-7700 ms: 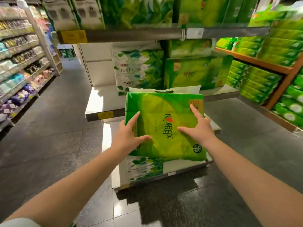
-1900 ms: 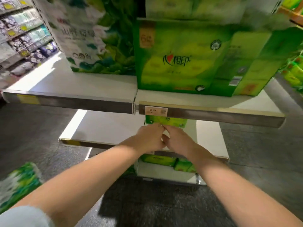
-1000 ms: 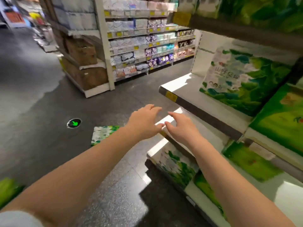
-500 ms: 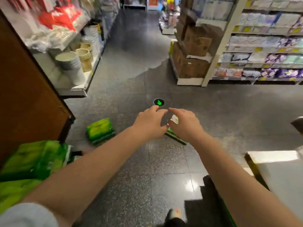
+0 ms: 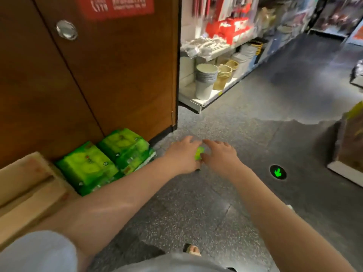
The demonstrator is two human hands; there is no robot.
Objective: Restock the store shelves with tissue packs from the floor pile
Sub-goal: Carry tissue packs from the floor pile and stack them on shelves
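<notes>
A pile of green tissue packs lies on the floor against a wooden door, with one pack in front and another behind it. Both my arms reach forward over the floor. My left hand and my right hand are side by side, fingers loosely spread, and neither holds anything. A sliver of another green pack shows between the two hands; the hands hide most of it, and I cannot tell whether they touch it.
A brown wooden door stands at the left, with a cardboard box at its foot. A low shelf with stacked paper cups is behind. A green arrow marker glows on the grey floor. A display base stands at the right.
I placed the green pack on the shelf, let it go and turned left away from the shelves. The floor pile by the wooden door has come into view ahead of my empty hands.
</notes>
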